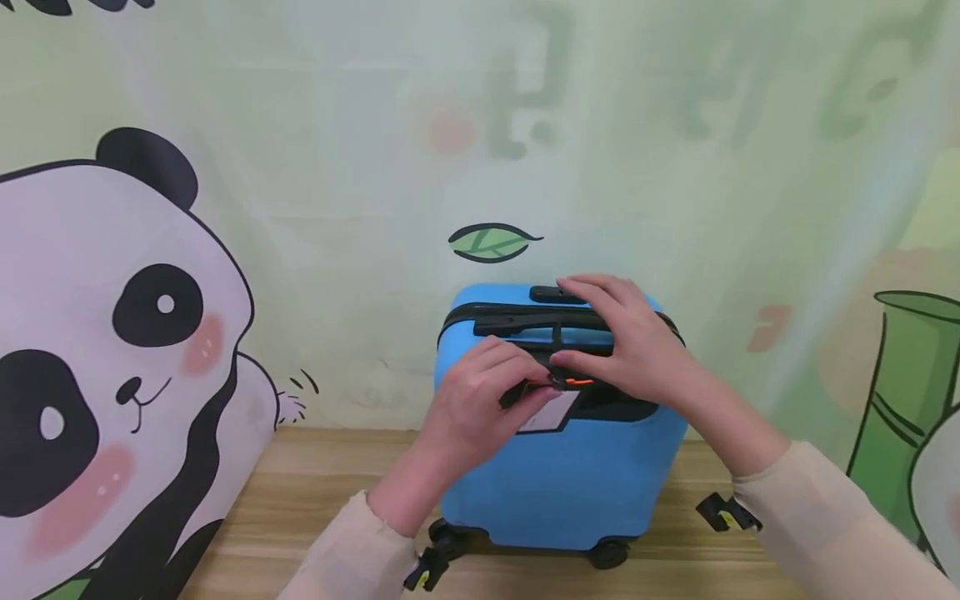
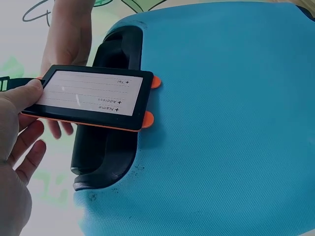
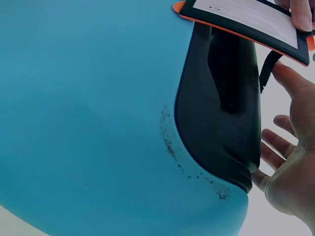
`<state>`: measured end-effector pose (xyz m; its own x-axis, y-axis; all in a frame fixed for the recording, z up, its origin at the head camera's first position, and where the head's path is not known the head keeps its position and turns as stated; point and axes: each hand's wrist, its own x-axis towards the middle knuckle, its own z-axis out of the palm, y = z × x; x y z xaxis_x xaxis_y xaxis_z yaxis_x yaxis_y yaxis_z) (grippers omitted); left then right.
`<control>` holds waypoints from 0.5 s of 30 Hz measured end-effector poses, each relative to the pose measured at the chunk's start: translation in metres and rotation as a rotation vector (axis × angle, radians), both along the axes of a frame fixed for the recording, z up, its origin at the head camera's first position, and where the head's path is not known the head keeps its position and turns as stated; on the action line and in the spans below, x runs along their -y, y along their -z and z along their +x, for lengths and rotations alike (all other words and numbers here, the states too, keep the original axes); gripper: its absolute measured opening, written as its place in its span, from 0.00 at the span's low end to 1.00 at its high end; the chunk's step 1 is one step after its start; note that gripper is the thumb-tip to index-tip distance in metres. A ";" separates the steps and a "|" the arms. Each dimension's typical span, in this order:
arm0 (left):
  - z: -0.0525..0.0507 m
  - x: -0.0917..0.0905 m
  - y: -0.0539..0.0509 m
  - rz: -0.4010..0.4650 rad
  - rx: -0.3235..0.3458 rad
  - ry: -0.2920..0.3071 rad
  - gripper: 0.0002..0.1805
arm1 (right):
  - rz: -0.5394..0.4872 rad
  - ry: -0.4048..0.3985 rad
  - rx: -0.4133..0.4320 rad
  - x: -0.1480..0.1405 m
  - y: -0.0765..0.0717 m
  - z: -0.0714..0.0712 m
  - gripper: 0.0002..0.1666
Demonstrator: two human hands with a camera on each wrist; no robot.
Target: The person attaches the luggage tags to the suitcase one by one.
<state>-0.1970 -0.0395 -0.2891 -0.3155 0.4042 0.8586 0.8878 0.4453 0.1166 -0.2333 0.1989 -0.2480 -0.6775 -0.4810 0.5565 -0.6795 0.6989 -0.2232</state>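
A blue suitcase (image 1: 562,487) stands upright on its wheels. My left hand (image 1: 480,404) pinches a luggage tag (image 2: 91,93) between thumb and fingers at its strap end. The tag has a black frame, an orange edge and a white card with lines for name, address and phone. It lies over the black carry handle (image 2: 106,152). A thin black strap (image 3: 268,69) runs from the tag near the handle. My right hand (image 1: 648,346) is spread over the suitcase top, its thumb beside the strap. Whether that thumb touches the strap I cannot tell.
The suitcase stands on a wood-grain surface (image 1: 337,483). Behind it hangs a pale green backdrop (image 1: 337,167) printed with a panda and bamboo. A black telescopic handle grip (image 1: 551,294) sits at the case's top back. Small black wheels (image 1: 607,552) show below.
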 end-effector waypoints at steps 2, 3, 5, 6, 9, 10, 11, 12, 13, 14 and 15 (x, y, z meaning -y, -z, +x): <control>0.001 0.000 -0.001 0.000 -0.004 0.006 0.10 | -0.003 0.004 0.017 -0.001 0.001 0.002 0.51; 0.002 0.000 -0.002 0.000 -0.009 0.010 0.10 | -0.007 0.005 0.027 -0.001 0.001 0.003 0.51; 0.003 0.000 -0.003 -0.001 -0.018 0.013 0.10 | -0.013 0.006 0.048 -0.002 0.001 0.004 0.51; 0.003 0.000 -0.004 0.000 -0.019 0.013 0.10 | -0.014 0.010 0.057 -0.002 0.001 0.005 0.50; 0.003 0.000 -0.005 0.004 -0.009 0.003 0.10 | -0.016 0.023 0.075 -0.002 0.001 0.004 0.50; 0.002 0.000 -0.005 0.005 -0.001 -0.002 0.10 | -0.015 0.028 0.077 -0.002 0.001 0.004 0.49; 0.001 0.000 -0.005 0.005 0.008 -0.008 0.10 | -0.014 0.032 0.077 -0.001 0.001 0.003 0.49; 0.000 0.000 -0.004 0.005 0.018 -0.014 0.10 | -0.013 0.034 0.074 -0.001 0.001 0.001 0.49; -0.001 0.000 -0.004 0.004 0.025 -0.019 0.10 | -0.012 0.034 0.068 0.000 0.001 0.000 0.48; -0.002 0.000 -0.003 0.004 0.032 -0.025 0.09 | -0.012 0.033 0.060 0.001 0.002 -0.002 0.47; -0.003 0.000 -0.003 0.004 0.039 -0.029 0.09 | -0.011 0.032 0.054 0.002 0.002 -0.003 0.47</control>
